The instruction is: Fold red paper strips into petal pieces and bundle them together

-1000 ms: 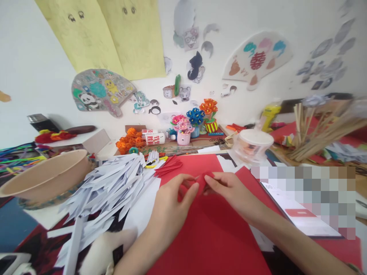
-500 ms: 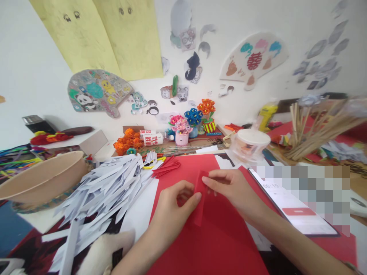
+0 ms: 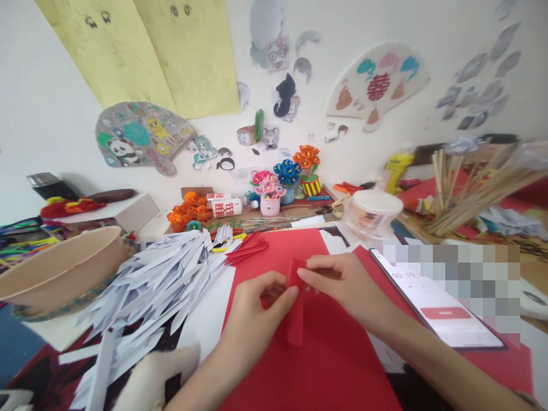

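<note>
Both hands pinch a narrow strip of red paper [image 3: 295, 311] over a large red sheet [image 3: 325, 365] lying on the table. My left hand [image 3: 257, 308] grips the strip's left side between thumb and fingers. My right hand [image 3: 342, 285] holds its upper end from the right, fingers closed. The strip hangs lengthwise toward me, folded along its length. A small pile of folded red strips [image 3: 248, 247] lies just beyond the sheet's far left corner.
A heap of folded white paper strips [image 3: 158, 285] spreads at the left, beside a tan bowl [image 3: 55, 268]. A phone [image 3: 432, 302] lies to the right. Farther back stand small flower pots [image 3: 286, 185], a glue bottle [image 3: 225, 206], a clear lidded tub [image 3: 371, 214] and wooden sticks [image 3: 466, 188].
The red piece was bunched between the fingertips; it now hangs as a longer strip between both hands. The hands have shifted slightly left and toward me.
</note>
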`<move>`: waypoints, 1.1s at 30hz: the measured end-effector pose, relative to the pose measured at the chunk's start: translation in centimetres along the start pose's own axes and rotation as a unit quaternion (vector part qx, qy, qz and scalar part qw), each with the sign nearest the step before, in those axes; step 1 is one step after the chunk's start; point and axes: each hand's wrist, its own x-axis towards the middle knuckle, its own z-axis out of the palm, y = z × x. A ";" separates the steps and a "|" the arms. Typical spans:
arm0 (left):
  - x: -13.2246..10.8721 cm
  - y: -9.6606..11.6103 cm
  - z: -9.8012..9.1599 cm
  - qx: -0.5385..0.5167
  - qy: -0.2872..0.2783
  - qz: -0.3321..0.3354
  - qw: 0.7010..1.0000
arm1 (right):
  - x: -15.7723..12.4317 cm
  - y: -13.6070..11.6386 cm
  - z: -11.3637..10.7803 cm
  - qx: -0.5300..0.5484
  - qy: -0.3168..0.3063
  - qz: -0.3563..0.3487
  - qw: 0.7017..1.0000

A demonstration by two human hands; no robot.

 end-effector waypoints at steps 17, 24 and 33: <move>0.0 0.3 -0.3 0.019 0.022 0.024 0.999 | 0.0 0.1 -0.1 -0.009 -0.013 -0.018 1.000; -0.1 0.3 -0.3 0.017 0.027 0.025 0.999 | 0.0 0.0 -0.1 0.007 -0.022 -0.017 1.000; 0.5 0.5 -1.8 -0.010 0.084 0.089 0.992 | 0.5 -0.4 -0.2 -0.007 -0.099 -0.027 0.995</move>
